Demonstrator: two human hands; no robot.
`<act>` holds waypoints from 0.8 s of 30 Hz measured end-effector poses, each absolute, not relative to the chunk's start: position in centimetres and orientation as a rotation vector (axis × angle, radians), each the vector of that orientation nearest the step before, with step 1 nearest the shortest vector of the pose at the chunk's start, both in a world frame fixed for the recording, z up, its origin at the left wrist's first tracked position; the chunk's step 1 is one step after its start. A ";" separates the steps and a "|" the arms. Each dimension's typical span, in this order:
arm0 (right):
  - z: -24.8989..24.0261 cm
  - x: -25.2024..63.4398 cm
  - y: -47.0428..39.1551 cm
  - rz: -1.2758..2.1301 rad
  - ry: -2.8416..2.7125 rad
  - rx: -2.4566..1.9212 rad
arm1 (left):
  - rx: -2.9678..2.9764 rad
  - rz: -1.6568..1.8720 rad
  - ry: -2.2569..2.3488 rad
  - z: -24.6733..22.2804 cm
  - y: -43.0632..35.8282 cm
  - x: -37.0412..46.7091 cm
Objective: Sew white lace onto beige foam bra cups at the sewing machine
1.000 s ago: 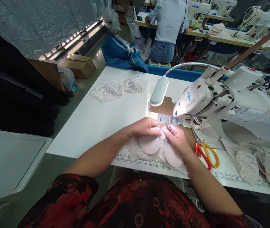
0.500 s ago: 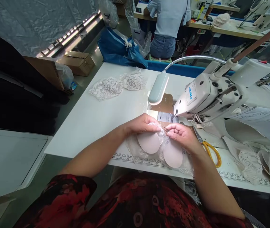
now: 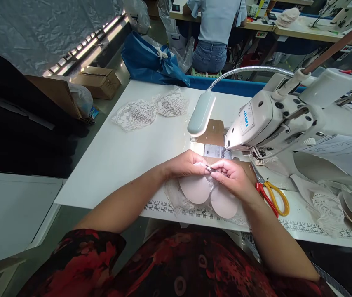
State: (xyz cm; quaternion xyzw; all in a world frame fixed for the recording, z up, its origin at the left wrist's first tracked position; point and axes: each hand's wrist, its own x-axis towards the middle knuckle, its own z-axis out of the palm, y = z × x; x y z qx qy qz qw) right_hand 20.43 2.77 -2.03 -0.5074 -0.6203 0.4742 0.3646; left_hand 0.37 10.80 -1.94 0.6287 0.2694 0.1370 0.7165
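Observation:
My left hand [image 3: 191, 163] pinches the upper edge of a pale lace piece with two smooth pink cups [image 3: 195, 190]. Close beside it, my right hand [image 3: 230, 175] is closed on a small metal tool [image 3: 209, 168], perhaps tweezers or small snips, whose tip touches the edge by my left fingertips. The lace piece lies over the front table edge and its printed ruler [image 3: 160, 206]. Scissors with one red and one yellow handle [image 3: 278, 199] rest right of my right hand.
A sewing machine [image 3: 256, 123] stands at right, with a lamp [image 3: 202, 113] beside it. Another lace piece [image 3: 137, 114] lies at the back left of the white table [image 3: 102, 165]. More fabric [image 3: 327, 210] is at right. A person [image 3: 214, 33] sits beyond a blue cloth.
My hands have drawn together, and the tool's tip has moved left to the lace by my left fingers. The scissors' red handle now shows. The view has shifted slightly.

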 end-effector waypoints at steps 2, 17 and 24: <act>-2.1 20.3 2.7 1.153 -1.609 -1.324 | 1.391 0.305 0.592 -2.0 10.8 0.3; -2.3 20.4 2.8 1.375 -1.570 -1.437 | 1.839 0.020 0.588 0.2 12.2 -2.9; -2.5 19.5 2.7 1.545 -1.387 -1.346 | 1.871 0.226 0.644 1.2 12.2 -3.7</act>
